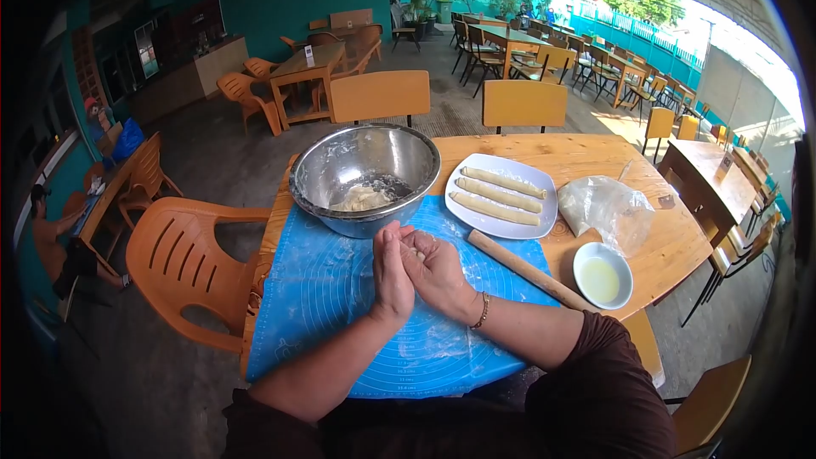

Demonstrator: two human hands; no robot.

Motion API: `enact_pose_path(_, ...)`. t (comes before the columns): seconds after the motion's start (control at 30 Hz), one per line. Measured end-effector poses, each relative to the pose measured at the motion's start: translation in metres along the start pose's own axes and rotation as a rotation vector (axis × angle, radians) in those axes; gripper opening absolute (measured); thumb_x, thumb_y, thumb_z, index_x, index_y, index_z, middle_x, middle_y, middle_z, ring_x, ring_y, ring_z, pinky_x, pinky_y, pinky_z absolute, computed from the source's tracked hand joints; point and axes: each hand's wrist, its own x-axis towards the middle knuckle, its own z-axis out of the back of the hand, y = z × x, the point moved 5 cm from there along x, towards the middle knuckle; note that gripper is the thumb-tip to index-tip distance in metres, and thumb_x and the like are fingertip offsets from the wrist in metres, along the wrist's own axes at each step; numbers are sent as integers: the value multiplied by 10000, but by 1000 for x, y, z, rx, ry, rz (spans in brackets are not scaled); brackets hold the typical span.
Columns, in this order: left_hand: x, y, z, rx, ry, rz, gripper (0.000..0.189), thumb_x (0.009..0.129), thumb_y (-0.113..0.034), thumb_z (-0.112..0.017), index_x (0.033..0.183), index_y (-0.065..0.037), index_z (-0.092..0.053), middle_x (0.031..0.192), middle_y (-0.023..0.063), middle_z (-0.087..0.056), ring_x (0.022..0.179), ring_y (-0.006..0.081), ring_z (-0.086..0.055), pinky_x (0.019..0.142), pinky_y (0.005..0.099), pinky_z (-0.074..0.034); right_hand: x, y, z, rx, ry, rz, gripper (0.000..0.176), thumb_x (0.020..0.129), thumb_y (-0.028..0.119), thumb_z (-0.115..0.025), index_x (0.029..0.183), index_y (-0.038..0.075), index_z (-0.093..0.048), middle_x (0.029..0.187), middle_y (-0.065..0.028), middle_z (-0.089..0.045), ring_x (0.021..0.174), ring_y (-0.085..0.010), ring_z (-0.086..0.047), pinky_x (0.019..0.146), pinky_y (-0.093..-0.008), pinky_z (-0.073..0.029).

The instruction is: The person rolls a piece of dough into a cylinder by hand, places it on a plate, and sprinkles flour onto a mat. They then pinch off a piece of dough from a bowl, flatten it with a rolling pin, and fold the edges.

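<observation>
Palms pressed flat together, upright, above the near half of a blue silicone pastry mat (323,289). The mat covers the wooden counter (671,246) in front of the person, likely to keep the wood clean. Left hand (392,268) and right hand (440,272) meet face to face with fingers straight. The grip is a flat press rather than a clench, and I cannot tell whether anything lies between the palms, since they hide the gap. White powder dusts the mat beneath the wrists.

Just beyond the fingertips sits a large round stainless-steel bowl (306,178). Its dusted inside holds a pale lump of dough (361,198), close enough to reach without stretching. To the right of the bowl, a white oval plate (520,230) carries three long pale dough rolls (500,195), laid side by side and apart, probably so they do not stick.

A plain wooden rolling pin (527,270) lies slanted along the mat's right edge, near the right forearm. Further right rest a clear plastic bag of white powder (605,208) and a small round white dish of yellowish liquid (579,268). An orange plastic chair (183,263) stands at the counter's left side.
</observation>
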Motion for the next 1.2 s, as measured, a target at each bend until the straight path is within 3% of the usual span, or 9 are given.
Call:
enact_pose_path(0.1, 3, 28, 4, -585, -19, 327, 739, 1018, -588, -242, 1249, 75, -469, 1115, 168, -589, 1099, 264, -552, 1043, 366, -388, 2, 7, -3, -64, 74, -61, 280, 979, 240, -549, 901, 2, -675, 822, -242, -656, 728, -333, -651, 677, -399, -506)
enact_pose_path(0.2, -1, 24, 5, -753, -59, 611, 772, 1009, -610, -226, 1239, 78, -490, 1124, 189, -605, 1120, 289, -562, 1062, 400, -391, 0, 13, -9, -285, 147, 131, 325, 965, 285, -576, 826, 12, -684, 761, -245, -636, 703, -361, -639, 664, -438, -501)
enact_pose_path(0.3, 0, 41, 2, -831, 49, 616, 793, 990, -640, -243, 1275, 65, -466, 1258, 210, -555, 1180, 320, -547, 1082, 439, -388, 1, 17, -13, -519, 259, 196, 298, 962, 268, -566, 1030, -5, -664, 881, -255, -651, 791, -388, -649, 693, -460, -499)
enact_pose_path(0.4, -1, 38, -6, -872, 76, 573, 790, 979, -653, -262, 1292, 46, -456, 1316, 208, -519, 1186, 336, -545, 1063, 453, -409, -3, 32, -4, -756, 21, 280, 263, 946, 201, -575, 1104, 1, -642, 934, -179, -661, 800, -365, -636, 712, -420, -510)
enact_pose_path(0.53, 0, 29, 12, -701, -44, 616, 773, 973, -651, -285, 1298, 29, -456, 1300, 203, -528, 1172, 343, -554, 1015, 465, -453, -26, 34, -17, -646, 3, 516, 607, 926, 159, -580, 1436, -47, -324, 1092, -222, -619, 932, -386, -612, 814, -425, -497)
enact_pose_path(0.6, 3, 26, 17, -644, -55, 613, 775, 970, -651, -292, 1280, 37, -470, 1251, 202, -553, 1156, 334, -568, 1001, 461, -465, -24, 28, -18, -375, 64, 406, 547, 906, 161, -612, 1377, -43, -422, 1069, -209, -629, 1007, -383, -587, 876, -440, -474)
enact_pose_path(0.8, 8, 29, 10, -712, -11, 699, 792, 970, -673, -254, 1120, 35, -577, 1131, 187, -624, 1058, 293, -622, 953, 428, -499, -4, 30, 6, -524, 77, 350, 439, 810, 260, -683, 1152, -11, -634, 1043, -200, -642, 950, -374, -600, 872, -450, -483)
enact_pose_path(0.97, 14, 44, 10, -713, 191, 655, 697, 999, -597, -282, 1098, 13, -604, 1106, 165, -647, 1042, 269, -632, 934, 409, -505, 1, 4, 1, -402, 177, 296, 378, 776, 219, -699, 1087, 12, -641, 995, -179, -636, 953, -357, -601, 845, -428, -486)
enact_pose_path(1.2, 11, 51, 11, -638, 139, 690, 509, 1026, -439, -340, 1071, -8, -608, 1070, 138, -655, 1007, 239, -640, 923, 383, -506, -6, 8, 1, -374, 69, 193, 232, 740, 131, -719, 933, 56, -613, 938, -157, -548, 896, -346, -563, 816, -404, -491)
